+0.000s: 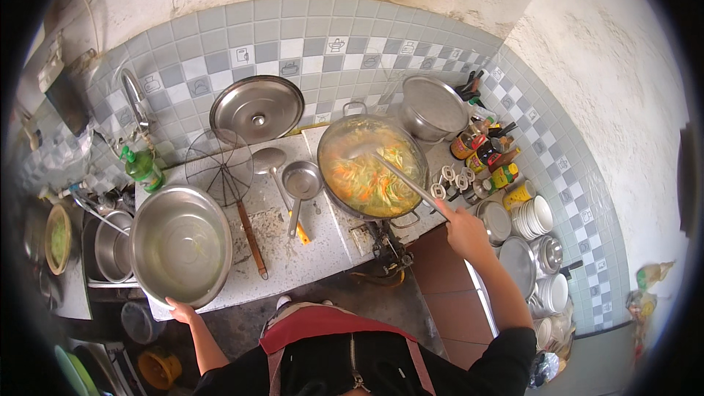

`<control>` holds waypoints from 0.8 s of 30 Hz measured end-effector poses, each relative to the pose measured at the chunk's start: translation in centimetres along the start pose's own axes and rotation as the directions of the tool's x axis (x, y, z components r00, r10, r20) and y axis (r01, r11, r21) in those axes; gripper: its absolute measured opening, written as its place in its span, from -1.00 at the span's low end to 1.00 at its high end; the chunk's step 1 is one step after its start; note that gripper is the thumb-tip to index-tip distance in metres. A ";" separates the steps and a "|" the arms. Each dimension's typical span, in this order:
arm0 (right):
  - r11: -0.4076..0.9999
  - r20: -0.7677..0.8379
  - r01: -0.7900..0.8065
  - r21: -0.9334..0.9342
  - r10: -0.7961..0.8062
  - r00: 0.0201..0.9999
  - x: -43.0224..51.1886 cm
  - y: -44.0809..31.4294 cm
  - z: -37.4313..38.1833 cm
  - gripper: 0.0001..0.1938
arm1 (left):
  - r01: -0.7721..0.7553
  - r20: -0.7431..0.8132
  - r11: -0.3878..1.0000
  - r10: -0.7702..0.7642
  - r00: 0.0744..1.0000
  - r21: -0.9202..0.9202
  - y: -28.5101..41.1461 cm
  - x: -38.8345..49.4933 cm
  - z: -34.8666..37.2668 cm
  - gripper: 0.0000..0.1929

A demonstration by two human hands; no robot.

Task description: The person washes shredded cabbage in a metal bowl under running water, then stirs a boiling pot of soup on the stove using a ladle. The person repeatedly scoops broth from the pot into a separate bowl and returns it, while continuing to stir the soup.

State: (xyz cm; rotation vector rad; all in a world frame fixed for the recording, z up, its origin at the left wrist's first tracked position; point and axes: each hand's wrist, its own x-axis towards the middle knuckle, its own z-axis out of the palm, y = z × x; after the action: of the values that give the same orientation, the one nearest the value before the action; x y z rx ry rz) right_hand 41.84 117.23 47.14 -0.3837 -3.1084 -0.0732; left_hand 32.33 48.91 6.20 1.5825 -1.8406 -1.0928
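Note:
My right hand (465, 228) is closed around the handle of a long metal ladle (404, 179), whose head is in a large wok (421, 146). Shredded green and orange vegetables (379, 176) lie in yellowish liquid there, under some steam. At the left, my left hand (181, 311) grips the near rim of a wide steel basin (184, 245), which holds only a few green shreds. Between basin and wok lie a wire strainer (223, 168) with a wooden handle, a perforated skimmer (269, 160) and a small steel saucepan (302, 180).
A round metal lid (257, 107) leans on the tiled wall. Behind the wok to the right stands a lidded pot (434, 107). Sauce bottles (484, 155) and stacked white bowls (533, 214) line the right side. Far left are a green pump bottle (143, 170), a faucet (136, 100) and a sink.

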 end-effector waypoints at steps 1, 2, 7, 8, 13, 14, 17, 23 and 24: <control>1.000 0.022 -0.021 -0.004 0.021 1.000 -0.8 0.0 -0.5 -0.38 | 0.008 0.015 1.000 -0.008 1.000 -0.004 0.0 0.0 0.0 -0.06; 0.999 0.028 -0.041 -0.001 0.041 0.999 -1.8 0.0 -1.2 -0.38 | 0.003 0.019 1.000 -0.003 1.000 0.001 0.1 0.0 0.1 -0.06; 0.983 0.031 -0.160 0.089 0.158 0.987 -6.2 0.0 -3.8 -0.41 | -0.026 -0.049 0.999 0.027 0.998 0.032 -0.5 0.6 0.3 -0.04; 0.979 0.035 -0.167 0.115 0.164 0.986 -6.8 0.1 -3.9 -0.40 | -0.022 -0.045 0.999 0.024 0.999 0.037 -0.7 0.8 0.2 -0.04; 0.864 -0.057 -0.137 0.484 0.187 0.981 -9.2 2.4 0.4 -0.37 | -0.005 0.018 1.000 0.005 1.000 0.018 0.2 0.0 0.4 -0.02; 0.828 -0.104 -0.073 0.556 0.156 0.982 -9.2 3.0 2.3 -0.37 | -0.005 0.027 1.000 0.005 1.000 0.025 0.2 0.1 0.3 -0.02; 0.554 -0.038 -0.072 0.829 0.183 0.982 -8.0 2.4 4.3 -0.34 | -0.003 0.027 0.999 0.001 1.000 0.042 -0.1 0.7 -0.2 -0.02; -0.253 0.407 -0.376 0.891 0.080 0.910 -4.8 -2.2 3.9 -0.43 | -0.011 0.006 0.999 0.011 1.000 0.053 0.7 -0.1 -0.2 -0.04; -0.306 0.400 -0.357 0.882 0.087 0.913 -3.8 -2.8 4.3 -0.56 | -0.008 0.008 0.998 0.008 1.000 0.055 0.6 -0.1 -0.1 -0.05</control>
State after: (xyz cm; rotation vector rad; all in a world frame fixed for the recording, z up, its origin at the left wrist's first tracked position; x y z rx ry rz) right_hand 44.86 113.80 42.70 -0.8048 -1.7815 2.4135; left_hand 32.13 49.03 6.75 1.6029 -1.8957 -1.0542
